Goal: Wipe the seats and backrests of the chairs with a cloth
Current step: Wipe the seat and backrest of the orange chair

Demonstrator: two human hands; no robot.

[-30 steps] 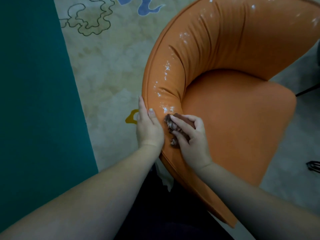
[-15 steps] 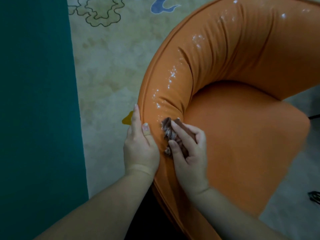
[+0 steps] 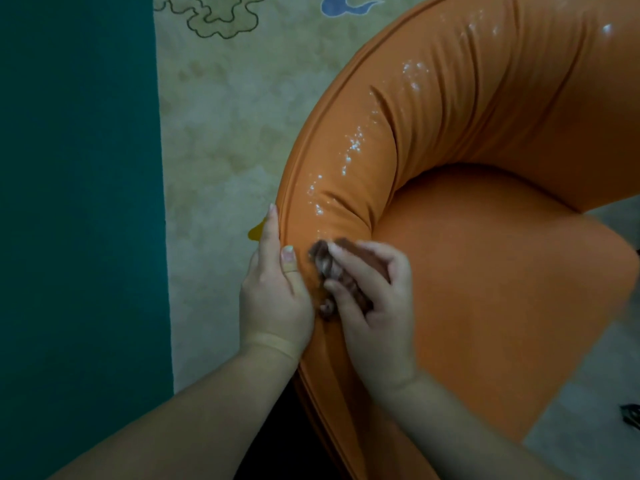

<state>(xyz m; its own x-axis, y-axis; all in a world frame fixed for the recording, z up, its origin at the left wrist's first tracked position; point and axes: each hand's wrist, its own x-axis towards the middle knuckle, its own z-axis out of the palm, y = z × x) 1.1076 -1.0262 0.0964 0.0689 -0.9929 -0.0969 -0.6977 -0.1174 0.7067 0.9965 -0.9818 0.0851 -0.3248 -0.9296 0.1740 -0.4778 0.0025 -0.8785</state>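
Patterned rug [image 3: 221, 133], orange chair [image 3: 485, 289], right hand [image 3: 374, 306] gripping cloth [image 3: 325, 268]

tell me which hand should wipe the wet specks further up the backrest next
Right. The right hand already grips the bunched cloth on the backrest, just below the trail of specks. The left hand holds no cloth; it rests along the backrest's outer edge.

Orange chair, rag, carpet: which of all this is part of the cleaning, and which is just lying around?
Part of the job:
- orange chair, its backrest speckled with white spots
- brown cloth, gripped by the right hand
- left hand, resting on the backrest's outer edge

Just there:
- patterned carpet
- green floor strip
- dark object at the right edge, unclear
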